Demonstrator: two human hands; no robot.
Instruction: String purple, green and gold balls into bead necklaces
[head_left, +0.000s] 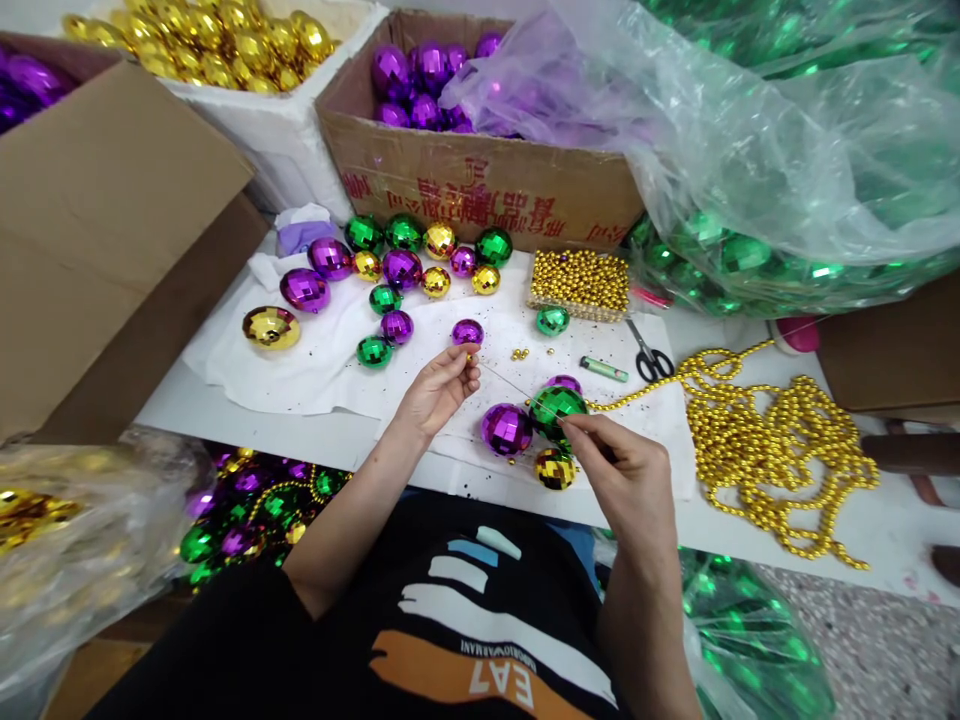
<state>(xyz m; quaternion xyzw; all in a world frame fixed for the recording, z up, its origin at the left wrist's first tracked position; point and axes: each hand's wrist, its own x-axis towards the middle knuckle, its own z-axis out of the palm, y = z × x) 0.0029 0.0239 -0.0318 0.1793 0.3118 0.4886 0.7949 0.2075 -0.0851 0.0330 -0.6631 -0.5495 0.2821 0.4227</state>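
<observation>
My left hand (442, 388) is closed in a pinch, with a small gold bead (469, 357) at its fingertips. A thin thread (514, 384) runs taut from there down to my right hand (621, 465), whose thumb and forefinger pinch it. Just beyond the right fingertips sits a cluster of faceted ornament balls: a green ball (556, 408), a purple ball (506, 429) and a gold ball (555, 469), with another purple one partly hidden behind. A gold bead string (637, 398) leads right from this cluster. Another purple ball (467, 332) lies right behind my left fingers.
Faceted balls (403, 268) lie on the white cloth (330, 385). A tray of gold beads (579, 283), a lighter (604, 369) and scissors (651, 360) are behind my right hand. Piled bead strings (772, 450) lie right. A cardboard box (480, 185) stands at the back.
</observation>
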